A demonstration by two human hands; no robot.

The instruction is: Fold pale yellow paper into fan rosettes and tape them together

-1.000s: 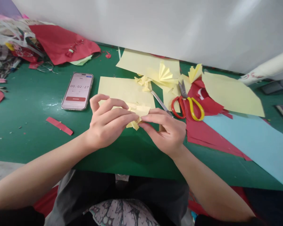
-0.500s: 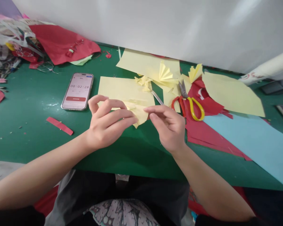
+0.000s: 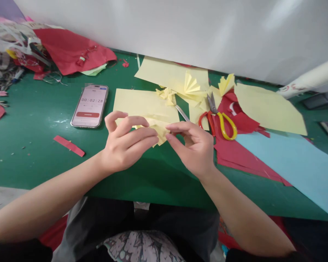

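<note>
The paper (image 3: 161,134) is small and pale yellow, with many creases and an uneven lower edge. It is held above the table (image 3: 153,182), near the middle of the front edge. The left hand (image 3: 127,143) has its grip closed on the left side of the paper; its thumb is hidden. The right hand (image 3: 194,145) pinches the right side, thumb and index finger almost together. Scissors (image 3: 222,123) lie farther from the front edge, at the right.
</note>
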